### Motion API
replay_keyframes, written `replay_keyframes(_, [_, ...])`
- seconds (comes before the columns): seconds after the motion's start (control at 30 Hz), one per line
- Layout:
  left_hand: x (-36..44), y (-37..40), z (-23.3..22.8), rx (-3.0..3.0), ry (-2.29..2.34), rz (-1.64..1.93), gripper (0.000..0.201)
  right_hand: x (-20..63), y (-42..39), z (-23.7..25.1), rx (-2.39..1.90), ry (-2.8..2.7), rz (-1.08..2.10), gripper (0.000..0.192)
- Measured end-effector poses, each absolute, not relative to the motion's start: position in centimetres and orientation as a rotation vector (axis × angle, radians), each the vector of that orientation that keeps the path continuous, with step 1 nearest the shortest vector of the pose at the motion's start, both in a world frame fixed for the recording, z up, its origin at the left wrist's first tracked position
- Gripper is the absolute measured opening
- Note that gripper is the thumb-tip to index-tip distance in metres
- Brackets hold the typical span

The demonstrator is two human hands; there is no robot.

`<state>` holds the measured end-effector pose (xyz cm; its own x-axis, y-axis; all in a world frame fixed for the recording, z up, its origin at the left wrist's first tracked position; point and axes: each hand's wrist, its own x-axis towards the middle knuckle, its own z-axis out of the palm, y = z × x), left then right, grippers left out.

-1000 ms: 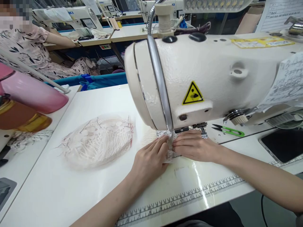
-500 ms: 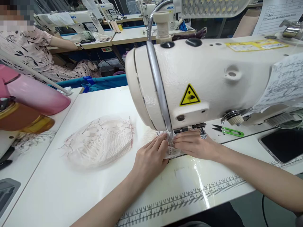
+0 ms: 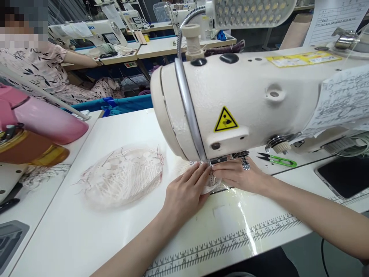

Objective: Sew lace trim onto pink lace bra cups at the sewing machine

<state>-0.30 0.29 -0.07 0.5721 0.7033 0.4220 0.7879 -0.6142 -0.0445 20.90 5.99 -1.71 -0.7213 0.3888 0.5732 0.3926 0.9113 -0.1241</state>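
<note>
Under the head of a white sewing machine, both hands are at a small piece of white lace fabric. My left hand lies over its left side, fingers together and pressed down near the needle area, thumb tucked low. From the right, my right hand holds the fabric's edge with fingers bunched close to the presser foot. The needle itself is hidden behind the machine head and fingers. A sheer white lace piece with loose reddish threads along its edge lies on the table to the left.
Green-handled thread snips and a dark phone lie right of the hands. A printed ruler runs along the front edge. A pink bottle and amber container are at left. Another person sits beyond, near other machines.
My left fingers have stretched flatter and shifted slightly right over the fabric. More fabric shows between the hands. The view has shifted a little; the lace piece at left stays put.
</note>
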Motion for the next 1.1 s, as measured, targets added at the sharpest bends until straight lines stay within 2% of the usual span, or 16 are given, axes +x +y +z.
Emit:
replay_keyframes(0.13, [-0.2, 0.4, 0.0, -2.577, -1.205, -0.534, 0.042, 21.0, 6.1, -1.5, -0.601, -2.468, 0.012, 0.024])
replay_keyframes(0.27, [-0.2, 0.5, -0.1, -2.581, -1.184, -0.508, 0.042, 21.1, 5.4, 0.1, -0.705, -2.459, 0.029, 0.030])
replay_keyframes(0.4, [-0.2, 0.5, -0.1, -2.580, -1.201, -0.489, 0.043, 21.4, 4.9, 1.1, -0.828, -2.477, 0.143, 0.028])
replay_keyframes(0.6, [-0.1, 0.7, 0.0, -2.567, -1.228, -0.468, 0.042, 21.4, 5.8, 0.1, -0.791, -2.450, 0.306, 0.026])
replay_keyframes(0.77, [-0.2, 0.9, -0.3, -2.626, -0.992, -0.518, 0.035, 20.9, 6.2, -0.3, -0.850, -2.438, 0.340, 0.026])
replay_keyframes(0.9, [-0.4, 0.9, -0.4, -2.632, -0.977, -0.509, 0.035, 20.7, 5.8, -0.1, -0.850, -2.423, 0.250, 0.028])
replay_keyframes(1.03, [-0.8, 0.9, -0.2, -2.642, -1.015, -0.529, 0.036, 20.9, 5.2, -0.3, -0.852, -2.471, -0.159, 0.021])
replay_keyframes(1.1, [-0.9, 0.9, -0.1, -2.648, -1.042, -0.541, 0.037, 20.8, 5.1, -0.5, -0.831, -2.506, -0.338, 0.024])
